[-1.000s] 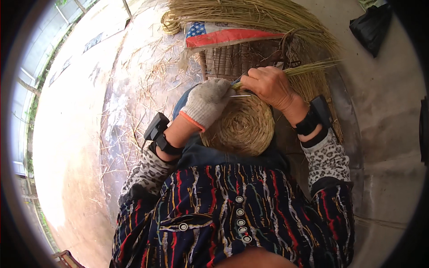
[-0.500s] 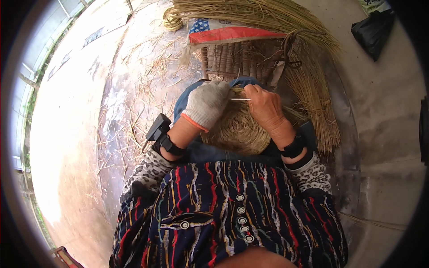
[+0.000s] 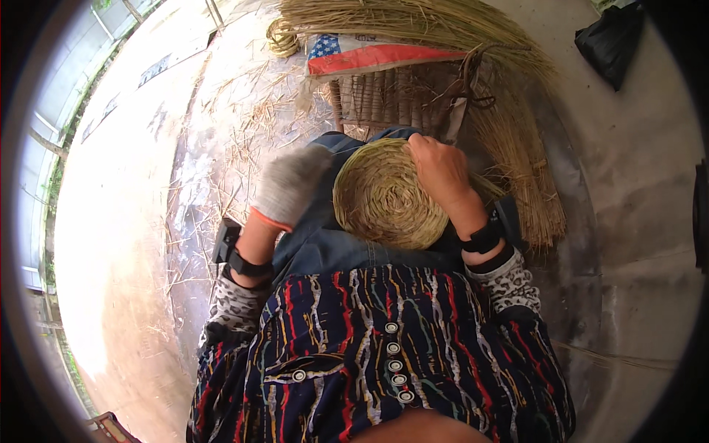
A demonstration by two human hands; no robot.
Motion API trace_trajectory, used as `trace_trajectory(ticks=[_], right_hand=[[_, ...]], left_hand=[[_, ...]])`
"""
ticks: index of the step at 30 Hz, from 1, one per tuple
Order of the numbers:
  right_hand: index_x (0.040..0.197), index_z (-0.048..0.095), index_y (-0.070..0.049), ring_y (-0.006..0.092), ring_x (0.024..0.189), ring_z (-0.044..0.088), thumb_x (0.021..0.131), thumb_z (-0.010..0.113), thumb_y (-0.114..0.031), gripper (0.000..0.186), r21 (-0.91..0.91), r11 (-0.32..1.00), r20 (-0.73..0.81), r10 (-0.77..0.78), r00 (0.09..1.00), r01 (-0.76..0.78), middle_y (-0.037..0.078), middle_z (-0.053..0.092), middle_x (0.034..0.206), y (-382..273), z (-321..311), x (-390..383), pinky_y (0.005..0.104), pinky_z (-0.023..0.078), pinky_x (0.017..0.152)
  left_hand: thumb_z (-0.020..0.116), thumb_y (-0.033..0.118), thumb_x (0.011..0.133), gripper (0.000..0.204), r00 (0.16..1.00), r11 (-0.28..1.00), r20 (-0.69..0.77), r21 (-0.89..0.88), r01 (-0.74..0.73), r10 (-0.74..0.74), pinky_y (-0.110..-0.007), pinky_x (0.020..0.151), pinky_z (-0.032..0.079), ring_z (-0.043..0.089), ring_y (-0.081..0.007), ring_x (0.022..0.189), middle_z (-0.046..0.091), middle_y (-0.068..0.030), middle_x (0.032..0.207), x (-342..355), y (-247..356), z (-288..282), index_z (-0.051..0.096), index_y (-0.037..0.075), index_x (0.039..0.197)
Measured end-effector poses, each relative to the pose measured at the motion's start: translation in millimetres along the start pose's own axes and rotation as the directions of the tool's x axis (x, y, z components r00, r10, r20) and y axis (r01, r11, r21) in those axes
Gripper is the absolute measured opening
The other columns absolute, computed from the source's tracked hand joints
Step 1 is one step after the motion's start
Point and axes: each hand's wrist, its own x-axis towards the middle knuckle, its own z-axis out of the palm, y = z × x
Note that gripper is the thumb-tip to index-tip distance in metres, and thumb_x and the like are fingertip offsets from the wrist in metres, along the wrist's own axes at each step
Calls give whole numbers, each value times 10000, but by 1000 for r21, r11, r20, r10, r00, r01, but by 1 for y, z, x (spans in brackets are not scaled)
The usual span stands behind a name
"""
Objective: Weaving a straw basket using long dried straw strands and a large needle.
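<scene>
A round coiled straw basket (image 3: 391, 193) rests on my lap, its spiral bottom facing up at me. My right hand (image 3: 443, 171), bare, is closed over the basket's far right rim, thumb and fingers pinching the edge. My left hand (image 3: 292, 183), in a grey-white knit glove with an orange cuff, is apart from the basket, off to its left above my thigh. It looks closed but is smeared by motion, and whatever it holds cannot be made out.
Beyond my knees stands a low wooden slatted chair (image 3: 388, 96) with a red, white and blue sack (image 3: 384, 55) on it. Long straw bundles (image 3: 421, 21) lie over and beside it. Loose stalks (image 3: 244, 136) litter the floor at left; a black bag (image 3: 611, 44) is far right.
My left hand has pulled away leftward from the basket's far rim, uncovering the basket. The thin white piece between my hands no longer shows clearly. My right hand stays at the rim.
</scene>
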Motion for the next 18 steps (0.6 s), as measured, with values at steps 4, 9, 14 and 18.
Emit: trace_trajectory(ticks=[4, 9, 14, 18], right_hand=[[846, 508, -65, 342, 697, 647, 938, 557, -178, 154, 12, 1000, -1, -19, 1000, 19, 137, 635, 755, 1, 4, 2, 447, 503, 564], [844, 507, -64, 339, 695, 647, 938, 554, -172, 151, 18, 1000, 10, 1, 1000, -1, 135, 631, 748, -1, 5, 2, 447, 505, 577], [856, 530, -82, 342, 689, 668, 910, 513, -151, 90, 6, 1000, 43, 9, 999, -10, 119, 656, 765, 0, 4, 2, 467, 522, 596], [855, 529, -80, 343, 689, 669, 905, 514, -150, 87, 10, 1000, 39, 4, 999, -4, 121, 650, 757, -1, 3, 3, 469, 523, 596]], left_hand=[[535, 175, 912, 171, 992, 981, 35, 151, -124, 120, -425, 612, 524, 684, -319, 774, 673, -118, 857, -1, 42, 11, 577, 109, 1064], [526, 155, 905, 177, 986, 971, 114, 191, -140, 120, -423, 595, 525, 684, -322, 761, 672, -120, 875, 7, 50, 19, 563, 105, 1071], [483, 150, 916, 220, 988, 976, 85, 166, -142, 130, -436, 614, 529, 676, -339, 762, 666, -147, 827, 9, 52, 22, 601, 95, 1093], [487, 161, 914, 172, 992, 979, 96, 177, -100, 84, -443, 610, 524, 673, -342, 753, 659, -151, 809, 9, 57, 19, 588, 85, 1029]])
